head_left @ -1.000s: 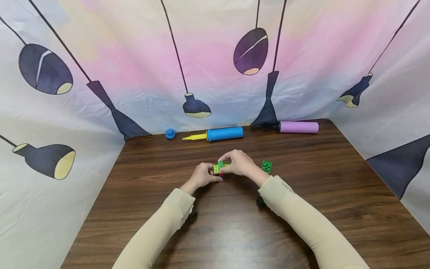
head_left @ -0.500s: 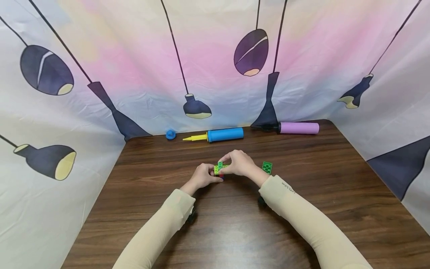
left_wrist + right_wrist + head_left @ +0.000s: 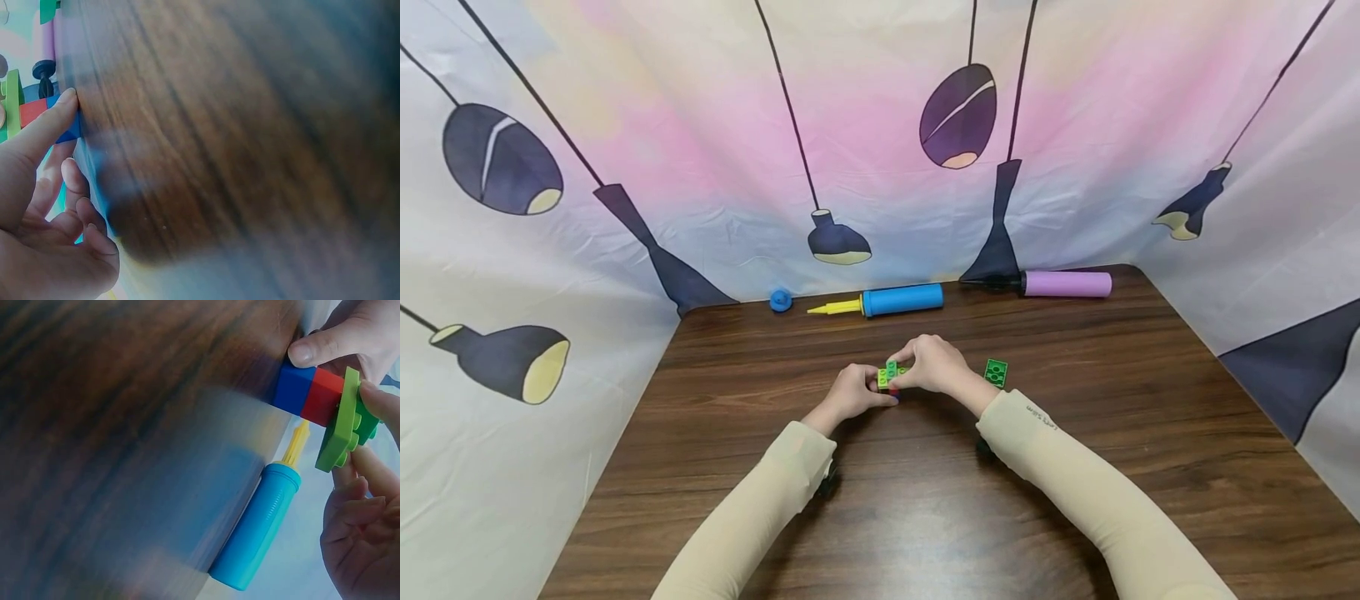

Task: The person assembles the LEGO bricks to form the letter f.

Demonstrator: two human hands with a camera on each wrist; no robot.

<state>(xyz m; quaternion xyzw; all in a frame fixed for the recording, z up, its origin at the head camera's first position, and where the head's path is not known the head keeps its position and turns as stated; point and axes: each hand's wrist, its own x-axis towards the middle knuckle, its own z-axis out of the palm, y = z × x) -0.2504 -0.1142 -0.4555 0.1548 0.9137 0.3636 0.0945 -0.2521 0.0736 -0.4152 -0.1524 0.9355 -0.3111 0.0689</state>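
At mid-table in the head view, both hands meet at a small stack of toy building bricks. From the table up it has a blue brick (image 3: 292, 387), a red brick (image 3: 322, 397), a long lime plate (image 3: 337, 434) lying across, and a green brick (image 3: 367, 423) on top. My left hand (image 3: 852, 392) grips the lower bricks, its thumb on the blue one in the left wrist view. With thumb and fingers, my right hand (image 3: 937, 367) pinches the green brick, partly covering it. Right of that hand, a loose green brick (image 3: 996, 372) lies on the table.
Along the back edge of the wooden table (image 3: 880, 500) lie a blue pump (image 3: 902, 299) with a yellow nozzle, a purple pump (image 3: 1067, 284) with a black nozzle, and a small round blue object (image 3: 780, 300). A printed cloth (image 3: 880, 167) hangs behind them.
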